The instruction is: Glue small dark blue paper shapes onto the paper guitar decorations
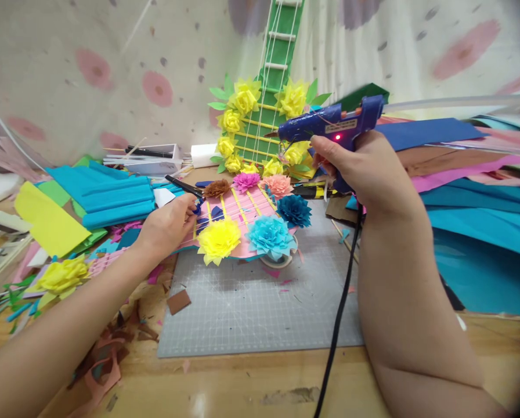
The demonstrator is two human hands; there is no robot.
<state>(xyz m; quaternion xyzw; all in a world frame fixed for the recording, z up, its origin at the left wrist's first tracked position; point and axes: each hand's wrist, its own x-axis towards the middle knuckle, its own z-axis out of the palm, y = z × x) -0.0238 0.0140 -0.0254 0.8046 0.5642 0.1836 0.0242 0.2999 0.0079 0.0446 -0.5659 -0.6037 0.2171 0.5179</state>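
Observation:
My right hand [364,165] is wrapped round the handle of a blue hot glue gun [312,123], its red light lit and its nozzle pointing left. At the left edge of a pink paper piece [225,216], my left hand [173,219] is closed, its fingertips pinched at a small dark blue bit [198,205]. A slim black tool [184,186] lies just beyond those fingers; I cannot tell whether they touch it. Paper flowers ring the pink piece: yellow [219,239], light blue [272,237], dark blue [293,211], salmon [278,186], magenta [246,182] and brown [217,188].
Behind stands a green guitar-shaped piece [266,130] with yellow flowers and white strings. Under the work lies a grey cutting mat [242,319]. Blue paper [112,197] and scraps [107,354] crowd the left; paper sheets [481,203] stack right. The gun's black cord [339,319] hangs down front.

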